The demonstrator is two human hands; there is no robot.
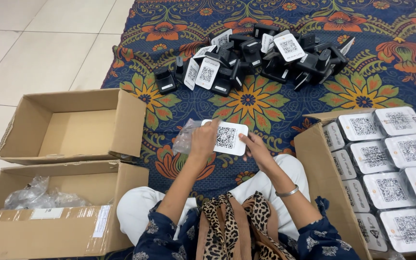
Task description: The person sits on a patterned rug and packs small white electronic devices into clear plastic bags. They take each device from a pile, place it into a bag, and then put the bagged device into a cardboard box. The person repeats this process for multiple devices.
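A white square card [227, 137] with a black code pattern sits above the person's lap, gripped by both hands: the left hand [203, 140] also clutches a clear plastic wrapper [185, 136], and the right hand [255, 147] pinches the card's right edge. Beyond, a pile of black stands [261, 55] lies on the patterned cloth [275, 110]. A box of wrapped cards [386, 168] stands at right, two cardboard boxes [68, 163] at left.

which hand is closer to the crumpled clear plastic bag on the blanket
Left. The left hand is right beside the clear plastic bag, seemingly touching it, while the right hand holds the far edge of the white coded device.
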